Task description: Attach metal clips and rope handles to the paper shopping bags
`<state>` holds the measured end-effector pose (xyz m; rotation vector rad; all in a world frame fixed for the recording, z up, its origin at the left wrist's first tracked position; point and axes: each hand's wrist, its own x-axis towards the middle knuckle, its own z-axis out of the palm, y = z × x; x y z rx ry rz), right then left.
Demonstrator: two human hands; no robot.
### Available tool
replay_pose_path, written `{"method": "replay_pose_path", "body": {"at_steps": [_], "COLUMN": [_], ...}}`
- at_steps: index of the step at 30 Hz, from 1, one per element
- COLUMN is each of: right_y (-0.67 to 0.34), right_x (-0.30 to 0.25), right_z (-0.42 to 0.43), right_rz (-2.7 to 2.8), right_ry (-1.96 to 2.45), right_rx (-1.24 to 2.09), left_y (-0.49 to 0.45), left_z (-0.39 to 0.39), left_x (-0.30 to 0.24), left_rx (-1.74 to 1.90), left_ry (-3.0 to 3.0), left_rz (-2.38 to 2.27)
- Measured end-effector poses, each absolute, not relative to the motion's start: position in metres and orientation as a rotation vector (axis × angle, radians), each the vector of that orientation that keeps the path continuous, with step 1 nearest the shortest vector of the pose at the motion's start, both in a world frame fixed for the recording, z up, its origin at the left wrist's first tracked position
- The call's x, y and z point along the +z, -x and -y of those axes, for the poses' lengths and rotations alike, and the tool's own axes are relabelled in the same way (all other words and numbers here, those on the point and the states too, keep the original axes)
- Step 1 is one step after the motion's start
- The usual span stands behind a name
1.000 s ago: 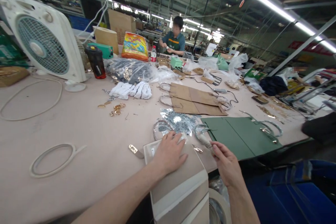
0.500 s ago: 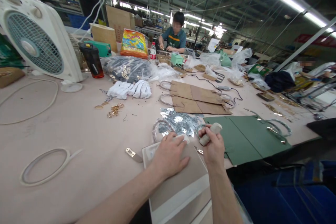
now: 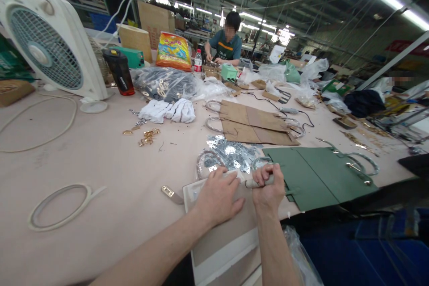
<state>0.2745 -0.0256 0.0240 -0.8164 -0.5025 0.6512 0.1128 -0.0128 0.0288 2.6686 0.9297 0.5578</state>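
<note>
My left hand (image 3: 219, 199) lies with spread fingers on a taupe bag panel (image 3: 224, 250) with white borders, near its far edge. My right hand (image 3: 268, 187) is wrapped round a tool with a thick pale handle (image 3: 251, 183), held over the panel's far right corner. The tool's working end is too small to make out. Beyond both hands lies a heap of small silver metal plates (image 3: 231, 154) on clear plastic, next to a plastic-wrapped handle loop (image 3: 205, 163). A strap tab with a gold plate (image 3: 168, 191) sticks out left of the panel.
Green bag panels (image 3: 321, 178) lie to the right, brown bag panels (image 3: 251, 125) further back. A tape roll (image 3: 36, 219), gold fittings (image 3: 147, 137), white gloves (image 3: 166, 111), a dark bottle (image 3: 119, 73) and a fan (image 3: 50, 44) are on the left. A co-worker (image 3: 228, 44) sits opposite.
My right hand has turned and lowered, bringing the pale-handled tool from tilted up to nearly level, pointing left toward my left hand. The left hand stays on the panel.
</note>
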Motion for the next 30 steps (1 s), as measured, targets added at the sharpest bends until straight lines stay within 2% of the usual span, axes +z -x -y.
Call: {"method": "replay_pose_path", "body": {"at_steps": [13,23,30], "right_y": [-0.257,-0.259,-0.277], "right_x": [0.011,0.014,0.028], "right_z": [0.019,-0.003,-0.005], "right_rz": [0.687,0.812,0.673], "right_ry": [0.787,1.061,0.951], "right_rx": [0.497,0.692,0.740], "left_y": [-0.113,-0.117,-0.120], "left_z": [0.011,0.006,0.008], "left_x": [0.026,0.016,0.011], "left_rx": [0.586,0.620,0.535], "left_ry": [-2.635,-2.535,-2.574], "left_rz": [-0.912,-1.063,-1.124]}}
